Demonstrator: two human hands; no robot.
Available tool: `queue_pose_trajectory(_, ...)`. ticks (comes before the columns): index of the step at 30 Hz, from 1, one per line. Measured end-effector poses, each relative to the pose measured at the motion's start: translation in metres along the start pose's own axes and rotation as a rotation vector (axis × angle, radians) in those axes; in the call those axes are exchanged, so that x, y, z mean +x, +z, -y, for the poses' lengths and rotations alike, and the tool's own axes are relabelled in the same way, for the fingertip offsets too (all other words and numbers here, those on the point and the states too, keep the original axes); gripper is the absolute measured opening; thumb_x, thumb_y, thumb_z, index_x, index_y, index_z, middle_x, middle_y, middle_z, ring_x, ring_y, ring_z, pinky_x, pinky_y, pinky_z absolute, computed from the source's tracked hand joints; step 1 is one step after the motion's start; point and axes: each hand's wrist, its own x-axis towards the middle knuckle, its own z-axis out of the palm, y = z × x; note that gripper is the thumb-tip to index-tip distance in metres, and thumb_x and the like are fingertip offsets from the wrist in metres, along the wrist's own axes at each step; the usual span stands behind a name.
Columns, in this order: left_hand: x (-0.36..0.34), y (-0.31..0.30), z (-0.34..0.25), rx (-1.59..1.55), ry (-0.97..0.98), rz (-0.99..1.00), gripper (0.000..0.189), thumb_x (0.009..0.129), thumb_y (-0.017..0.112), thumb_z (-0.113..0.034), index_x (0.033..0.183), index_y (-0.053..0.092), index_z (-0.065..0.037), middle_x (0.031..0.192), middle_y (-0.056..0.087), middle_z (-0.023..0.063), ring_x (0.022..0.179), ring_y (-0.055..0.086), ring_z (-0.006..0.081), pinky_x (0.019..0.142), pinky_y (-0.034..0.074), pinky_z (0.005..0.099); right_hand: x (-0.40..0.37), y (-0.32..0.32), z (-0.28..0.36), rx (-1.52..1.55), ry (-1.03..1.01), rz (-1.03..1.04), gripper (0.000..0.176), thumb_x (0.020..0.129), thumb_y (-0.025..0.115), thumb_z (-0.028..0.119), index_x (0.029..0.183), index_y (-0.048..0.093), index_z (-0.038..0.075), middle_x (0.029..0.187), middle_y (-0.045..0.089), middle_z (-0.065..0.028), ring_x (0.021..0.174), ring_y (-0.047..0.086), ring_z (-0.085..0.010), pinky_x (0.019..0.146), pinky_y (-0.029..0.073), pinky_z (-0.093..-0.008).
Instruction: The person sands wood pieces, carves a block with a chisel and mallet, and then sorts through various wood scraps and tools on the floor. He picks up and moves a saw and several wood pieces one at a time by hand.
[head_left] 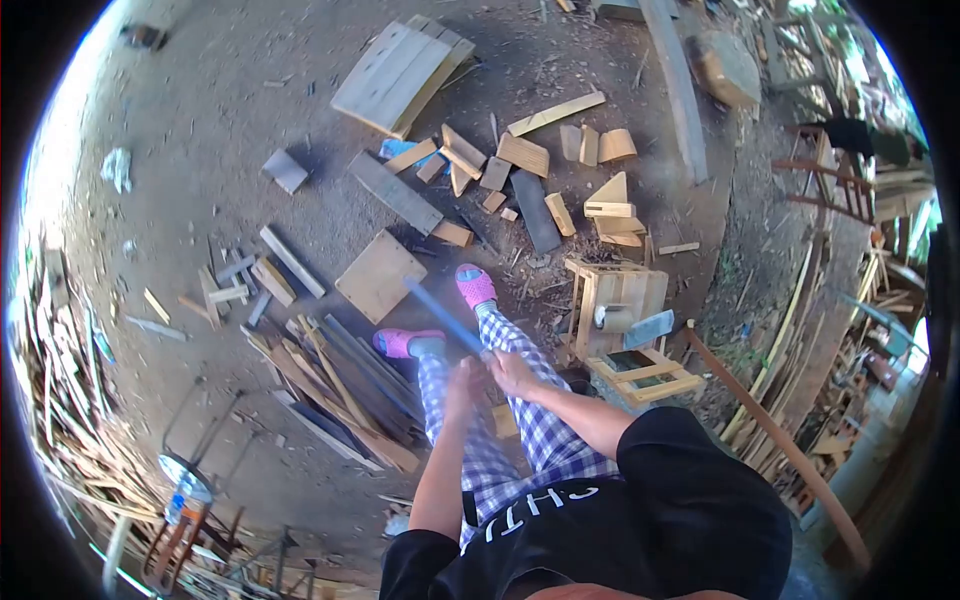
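A long, thin blue-grey strip (445,315) slants away in front of my legs. It is smeared by motion, so I cannot make out whether it is a blade or a bar. My right hand (513,375) is closed around its near end. Close beside that end is my left hand (464,385), its fingers too blurred to show whether they grip anything. The strip's far end appears over a square wooden board (381,276) on the ground, just ahead of my pink shoes; contact between them cannot be made out.
Wood offcuts (523,155) lie scattered ahead, beyond a dark plank (396,192). Long slats (340,385) are piled by my left leg. A small wooden stool (618,300) and a wooden frame (645,375) stand to the right. A large wooden block (400,75) sits farther off.
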Motion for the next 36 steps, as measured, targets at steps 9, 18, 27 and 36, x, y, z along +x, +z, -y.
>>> queue_pose_trajectory(9, -0.023, 0.058, -0.029, 0.019, -0.102, 0.246, 0.035, 0.100, 0.049, -0.034, 0.129, 0.055, -0.017, 0.101, 0.059, -0.0017, 0.084, 0.051, 0.0121, 0.073, 0.041, 0.0302, -0.035, -0.048, 0.024, 0.572, 0.062, 0.169, 0.049, 0.101, 0.037, 0.045, 0.106, 0.061, 0.003, 0.079, 0.063, -0.0054, 0.067, 0.061, -0.0176, 0.058, 0.047, -0.0312)
queue_pose_trajectory(18, 0.006, 0.018, -0.018, 0.503, 0.340, 0.079, 0.025, 0.099, 0.051, -0.024, 0.121, 0.057, -0.013, 0.094, 0.061, 0.0003, 0.081, 0.055, 0.0129, 0.070, 0.045, 0.0289, -0.051, -0.060, 0.015, 0.085, -0.417, -0.078, 0.037, 0.088, 0.062, 0.023, 0.121, 0.056, 0.007, 0.101, 0.062, -0.0191, 0.092, 0.060, -0.0306, 0.080, 0.047, -0.0424)
queue_pose_trajectory(27, -0.046, 0.062, -0.050, 0.206, 0.248, -0.227, 0.021, 0.099, 0.048, -0.020, 0.116, 0.057, -0.011, 0.089, 0.059, 0.0028, 0.073, 0.054, 0.0125, 0.060, 0.046, 0.0269, -0.069, -0.053, 0.042, -0.115, -0.698, -0.402, 0.024, 0.074, 0.069, 0.015, 0.095, 0.062, 0.005, 0.086, 0.055, -0.0123, 0.083, 0.056, -0.0315, 0.070, 0.047, -0.0434)
queue_pose_trajectory(36, -0.072, 0.077, -0.070, 0.209, 0.266, -0.182, 0.017, 0.099, 0.045, -0.020, 0.107, 0.055, -0.009, 0.085, 0.058, 0.0035, 0.073, 0.055, 0.0146, 0.058, 0.045, 0.0285, -0.083, -0.069, 0.078, -0.172, -0.684, -0.307, 0.025, 0.070, 0.065, 0.009, 0.090, 0.051, 0.001, 0.086, 0.057, -0.0176, 0.083, 0.056, -0.0362, 0.071, 0.045, -0.0471)
